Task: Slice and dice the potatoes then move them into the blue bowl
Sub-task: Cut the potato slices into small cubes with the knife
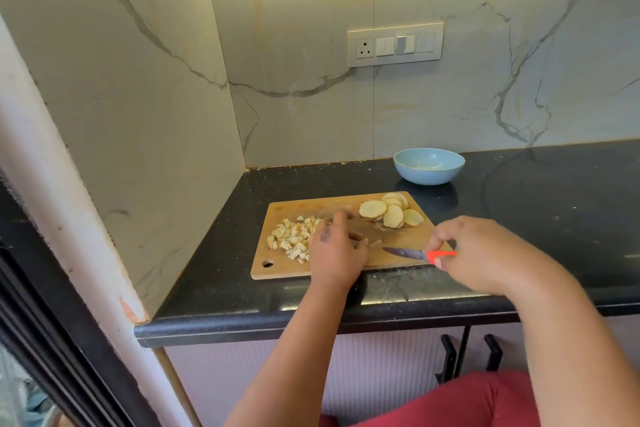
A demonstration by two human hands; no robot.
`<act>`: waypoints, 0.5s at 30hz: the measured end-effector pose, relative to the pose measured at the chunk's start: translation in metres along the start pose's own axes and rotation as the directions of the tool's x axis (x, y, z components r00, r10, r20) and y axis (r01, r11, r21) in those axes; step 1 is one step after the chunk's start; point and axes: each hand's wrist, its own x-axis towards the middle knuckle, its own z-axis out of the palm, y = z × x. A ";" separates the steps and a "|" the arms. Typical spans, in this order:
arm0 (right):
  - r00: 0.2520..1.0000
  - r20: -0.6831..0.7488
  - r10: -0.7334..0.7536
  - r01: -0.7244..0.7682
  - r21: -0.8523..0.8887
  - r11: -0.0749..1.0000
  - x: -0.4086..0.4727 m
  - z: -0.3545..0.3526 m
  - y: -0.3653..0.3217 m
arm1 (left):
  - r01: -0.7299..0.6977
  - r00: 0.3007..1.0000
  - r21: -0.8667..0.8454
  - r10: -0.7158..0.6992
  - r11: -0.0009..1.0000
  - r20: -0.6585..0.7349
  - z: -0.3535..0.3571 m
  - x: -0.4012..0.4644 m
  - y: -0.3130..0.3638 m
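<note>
Both bare forearms reaching up from six o'clock, converging toward centre. Left hand (334, 251) palm down at eleven o'clock of its wrist, fingers loosely curled, fingertips lowered; contact unclear. Right hand (481, 253) at three o'clock of the left, thumb and fingers pinching a thin orange-handled knife (420, 254), blade pointing toward nine o'clock.

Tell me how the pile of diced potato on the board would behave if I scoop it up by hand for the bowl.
The diced potato is many small loose cubes, so it will likely scatter and drop bits rather than lift as one. Cut faces look moist, probably slippery. The blue bowl sits off the cutting board, so expect spills.
</note>
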 end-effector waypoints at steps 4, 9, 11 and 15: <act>0.961 -0.272 0.059 0.024 0.292 0.956 0.006 0.042 0.019 | 0.007 0.997 0.057 -0.012 0.998 0.082 0.002 0.001 0.003; 0.891 -0.445 0.091 0.118 0.419 0.900 0.029 0.080 0.031 | -0.094 0.989 0.064 0.085 0.994 0.123 0.002 0.001 0.007; 0.871 -0.484 0.086 0.161 0.445 0.881 0.042 0.086 0.028 | -0.107 0.987 0.052 0.100 0.993 0.123 0.003 0.001 0.007; 0.833 -0.547 0.082 0.220 0.464 0.858 0.066 0.090 0.021 | -0.154 0.969 0.050 0.141 0.987 0.203 0.006 0.009 0.011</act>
